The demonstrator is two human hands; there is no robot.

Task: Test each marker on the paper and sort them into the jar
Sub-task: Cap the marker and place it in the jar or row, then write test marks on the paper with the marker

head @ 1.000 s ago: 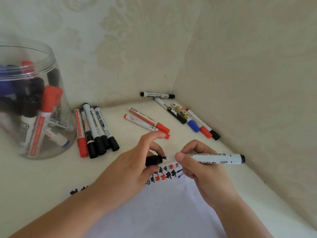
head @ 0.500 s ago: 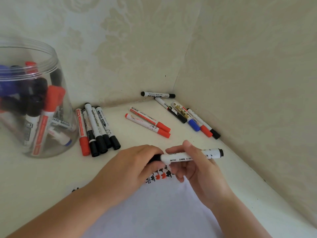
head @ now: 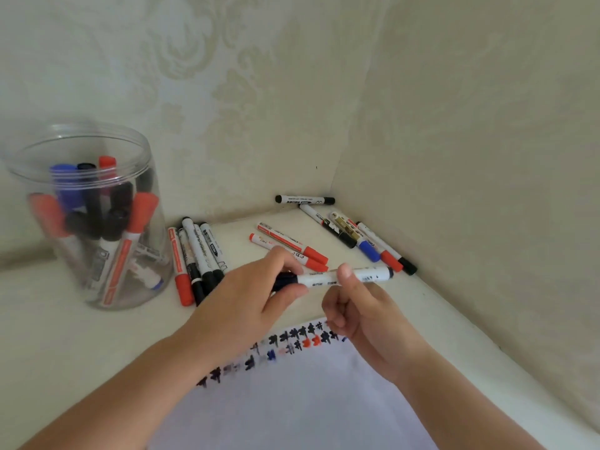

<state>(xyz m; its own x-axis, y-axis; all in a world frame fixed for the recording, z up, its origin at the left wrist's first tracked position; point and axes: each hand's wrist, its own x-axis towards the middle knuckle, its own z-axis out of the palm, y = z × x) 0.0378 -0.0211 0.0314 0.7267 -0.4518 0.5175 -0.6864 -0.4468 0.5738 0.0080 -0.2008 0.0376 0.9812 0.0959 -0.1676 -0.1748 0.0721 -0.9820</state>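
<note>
A white marker (head: 328, 277) with a black cap lies level in the air above the paper (head: 292, 401). My left hand (head: 250, 297) grips its capped left end. My right hand (head: 357, 306) holds the barrel further right, thumb on top. The cap sits closed on the marker. A row of black, red and blue test marks (head: 292, 339) runs along the paper's far edge. The clear plastic jar (head: 87, 151) stands at the left with several markers upright inside.
Several capped markers lie beside the jar (head: 198, 258), two red-capped ones (head: 289, 246) lie mid-table, and several more (head: 357, 235) rest in the corner against the walls. The walls close in at the back and right.
The black cap, held apart from the marker a second ago, is now pushed onto its tip. Both hands lifted the marker away from the paper. The view tilted down, showing more of the jar.
</note>
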